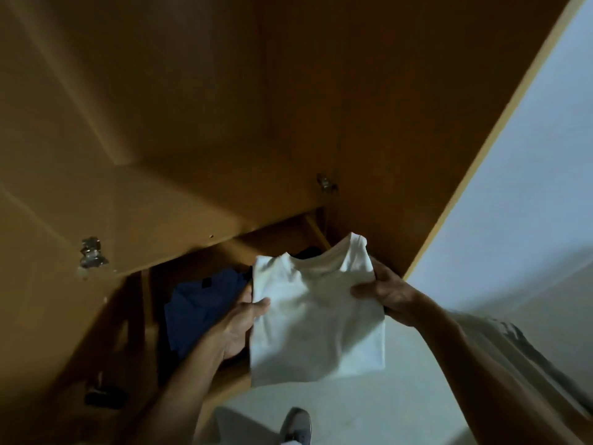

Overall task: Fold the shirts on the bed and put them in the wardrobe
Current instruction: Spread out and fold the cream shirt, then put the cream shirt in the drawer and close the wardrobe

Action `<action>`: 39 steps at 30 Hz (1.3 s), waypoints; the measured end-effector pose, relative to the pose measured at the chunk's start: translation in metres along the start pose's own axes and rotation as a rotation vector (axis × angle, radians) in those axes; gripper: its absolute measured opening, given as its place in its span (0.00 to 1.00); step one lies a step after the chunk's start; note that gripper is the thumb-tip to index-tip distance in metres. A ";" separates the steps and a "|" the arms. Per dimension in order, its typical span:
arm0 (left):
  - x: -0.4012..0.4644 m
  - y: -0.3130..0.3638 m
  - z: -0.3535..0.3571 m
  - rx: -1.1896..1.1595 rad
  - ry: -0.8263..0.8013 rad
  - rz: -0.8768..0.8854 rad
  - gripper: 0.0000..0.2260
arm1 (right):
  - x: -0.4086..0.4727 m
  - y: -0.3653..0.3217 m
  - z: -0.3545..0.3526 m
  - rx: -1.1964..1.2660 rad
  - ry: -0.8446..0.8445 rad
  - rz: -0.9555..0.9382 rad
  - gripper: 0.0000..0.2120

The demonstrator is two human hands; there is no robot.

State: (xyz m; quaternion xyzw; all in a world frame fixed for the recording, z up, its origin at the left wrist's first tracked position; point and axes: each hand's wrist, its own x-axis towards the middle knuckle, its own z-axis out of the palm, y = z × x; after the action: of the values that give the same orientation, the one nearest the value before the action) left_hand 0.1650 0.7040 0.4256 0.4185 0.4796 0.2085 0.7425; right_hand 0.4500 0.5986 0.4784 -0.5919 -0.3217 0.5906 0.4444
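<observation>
Before an open wooden wardrobe (192, 123), its pale-faced door (513, 155) swung out to the right, a person holds a folded white shirt (316, 316) in the air at the front of a lower compartment, where a folded blue shirt (199, 309) already lies on the shelf. Left hand (239, 326) grips the white shirt's left edge, thumb on top and fingers underneath, while right hand (386, 292) pinches its right edge the same way; a grey shoe (296, 425) shows on the pale floor (369, 412) below.
</observation>
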 end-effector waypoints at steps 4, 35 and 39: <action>0.043 0.012 -0.017 -0.039 0.052 -0.001 0.23 | 0.074 -0.011 0.006 -0.065 0.019 0.066 0.33; 0.056 -0.071 -0.018 0.615 0.472 -0.212 0.08 | 0.155 0.084 0.012 -1.651 -0.248 0.195 0.06; 0.028 -0.065 -0.016 0.715 0.482 -0.116 0.04 | 0.145 0.081 0.027 -1.849 -0.262 0.044 0.15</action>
State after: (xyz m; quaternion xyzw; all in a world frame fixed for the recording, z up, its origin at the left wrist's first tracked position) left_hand 0.1572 0.6942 0.3542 0.5612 0.7038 0.0790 0.4283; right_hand 0.4256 0.7020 0.3475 -0.6450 -0.7001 0.1703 -0.2545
